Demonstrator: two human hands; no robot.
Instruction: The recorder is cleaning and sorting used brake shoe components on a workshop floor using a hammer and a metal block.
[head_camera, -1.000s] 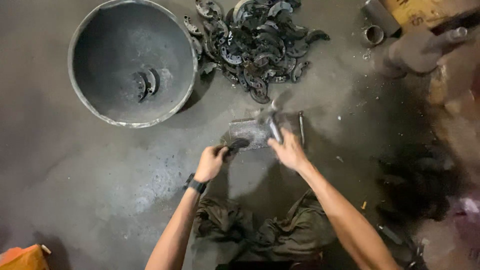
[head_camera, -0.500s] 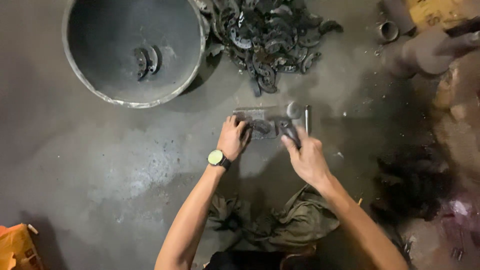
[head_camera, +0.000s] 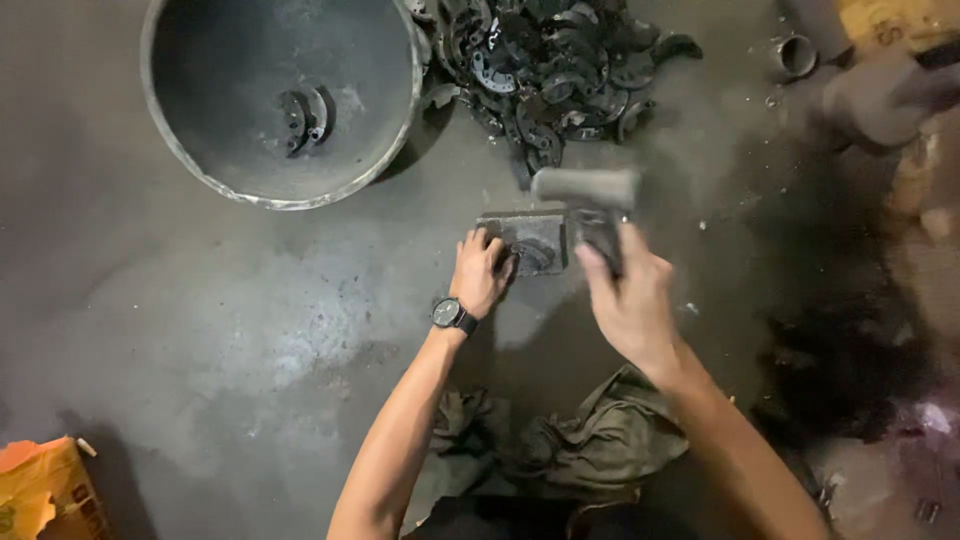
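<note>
Concrete floor (head_camera: 200, 330): one hammer (head_camera: 585, 188), one basin (head_camera: 280, 95), two hands.

Pretty dim shot overall, with one pale patch of light on the floor (head_camera: 300, 320). The right hand (head_camera: 630, 300) and hammer (head_camera: 585, 188) were motion-blurred, and the right edge sank into murky shadow.

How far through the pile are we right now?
Done: only two curved metal pieces lie in the basin. In hand: the left hand steadies one piece on the metal block while the right hand raises a hammer. Left: most of the pile.
</note>
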